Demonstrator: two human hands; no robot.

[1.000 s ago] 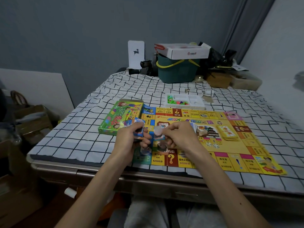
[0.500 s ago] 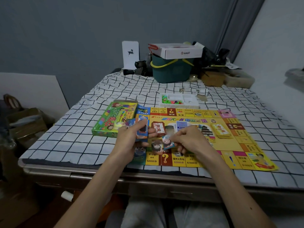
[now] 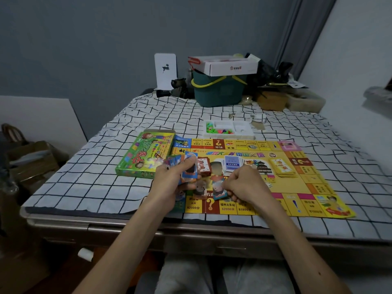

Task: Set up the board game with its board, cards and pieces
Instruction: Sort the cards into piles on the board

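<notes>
Your two hands are close together in the lower centre of the frame, above the near-left part of the board. Your left hand [image 3: 171, 183] is curled round a fan of cards [image 3: 189, 168], held upright with the thumb across the front card. Just to its right, your right hand [image 3: 244, 185] has its fingers curled and pinches a single card [image 3: 219, 190] low over the board.

The yellow board [image 3: 297, 187] lies flat on the worktop [image 3: 84, 177], which is covered by a white cloth with a black grid. The board's long axis runs left to right across the frame, and its centre title reads upside down to you. On it, right of your hands, lie a blue-backed pile [image 3: 232, 165] and, farther right, a yellow pile [image 3: 283, 168].

The green game box [image 3: 146, 158] lies just beside the board's left end, its long axis slanting from lower left to upper right. Beyond the board's far edge, a white tray [image 3: 244, 129] holds coloured pieces. At the far end of the worktop stands a green basket [image 3: 218, 92] with a white carton [image 3: 229, 64] on top.
</notes>
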